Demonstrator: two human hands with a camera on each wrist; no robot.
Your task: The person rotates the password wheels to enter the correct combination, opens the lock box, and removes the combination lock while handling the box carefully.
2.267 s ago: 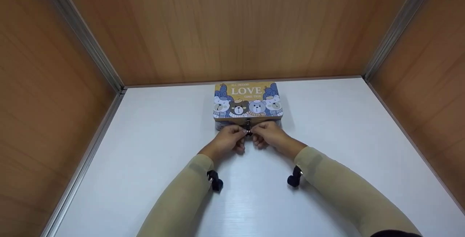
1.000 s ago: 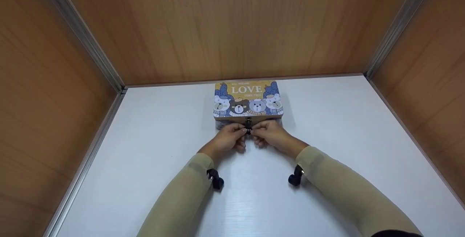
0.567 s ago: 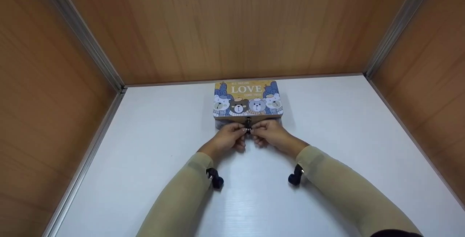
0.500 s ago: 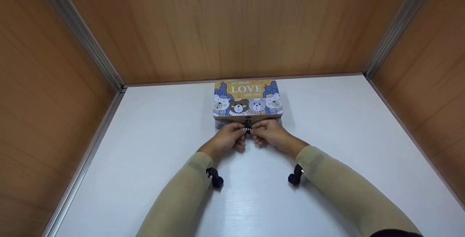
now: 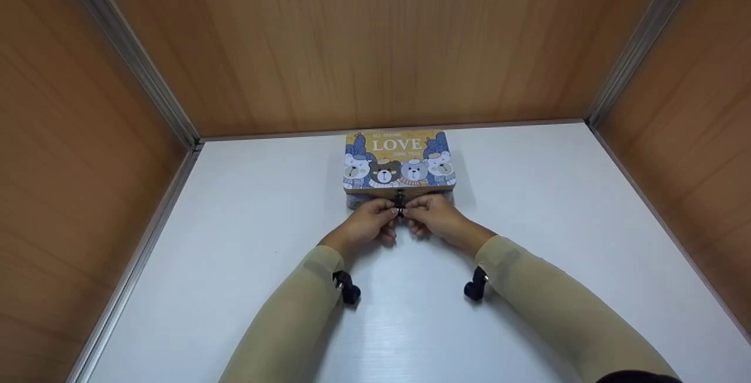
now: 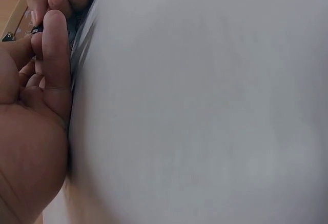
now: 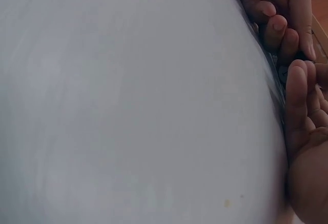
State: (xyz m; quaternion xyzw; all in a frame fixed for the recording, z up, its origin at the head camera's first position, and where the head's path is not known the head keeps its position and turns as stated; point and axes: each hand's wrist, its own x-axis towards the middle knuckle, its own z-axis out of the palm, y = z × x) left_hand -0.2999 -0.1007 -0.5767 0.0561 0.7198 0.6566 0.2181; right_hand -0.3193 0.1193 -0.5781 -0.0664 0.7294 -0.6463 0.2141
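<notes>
A closed tin box (image 5: 399,160) with bears and the word LOVE on its lid stands at the back of the white table. From the clasp (image 5: 400,195) at its front hangs a small black padlock (image 5: 400,212) with white marks. My left hand (image 5: 365,226) pinches the padlock from the left between thumb and forefinger. On the other side, the right thumb and forefinger pinch it too, with the right hand (image 5: 437,219) coming in from the right. Fingertips cover much of the lock. In the left wrist view a bit of the black padlock (image 6: 37,29) shows between both hands.
The white tabletop (image 5: 264,195) spreads around the box. Wood-patterned panels (image 5: 387,43) enclose it at the back and on both sides, joined by grey metal corner strips. Black wrist cameras (image 5: 348,289) hang below the sleeves.
Both hands stay at the padlock with only slight finger shifts. Compared with the oldest frame, less of the lock's lower end shows below the fingertips. The box stays in place, lid closed.
</notes>
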